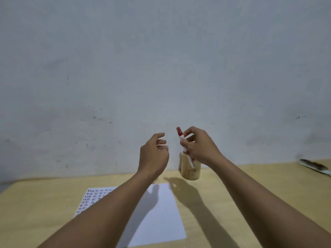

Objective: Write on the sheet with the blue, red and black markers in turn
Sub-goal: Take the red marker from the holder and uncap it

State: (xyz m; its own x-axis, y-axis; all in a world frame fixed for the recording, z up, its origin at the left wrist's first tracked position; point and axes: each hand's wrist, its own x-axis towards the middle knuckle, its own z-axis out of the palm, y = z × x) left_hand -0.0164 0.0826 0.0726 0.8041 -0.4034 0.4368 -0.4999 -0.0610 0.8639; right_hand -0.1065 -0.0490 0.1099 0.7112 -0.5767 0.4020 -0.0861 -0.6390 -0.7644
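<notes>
My right hand (198,146) is raised above the table and grips a red-capped marker (180,134) with a white barrel, cap end up and tilted left. Its lower end shows below my palm, in front of a wooden pen holder (189,171). My left hand (154,154) hovers just left of the marker, fingers loosely curled and holding nothing. The white sheet (161,212) lies on the table under my forearms, with rows of red, blue and black marks at its left side (93,196). The holder's contents are hidden by my right hand.
The light wooden table (250,185) meets a pale grey wall (161,68) at the back. A long dark-and-white object (314,166) lies at the far right edge of the table.
</notes>
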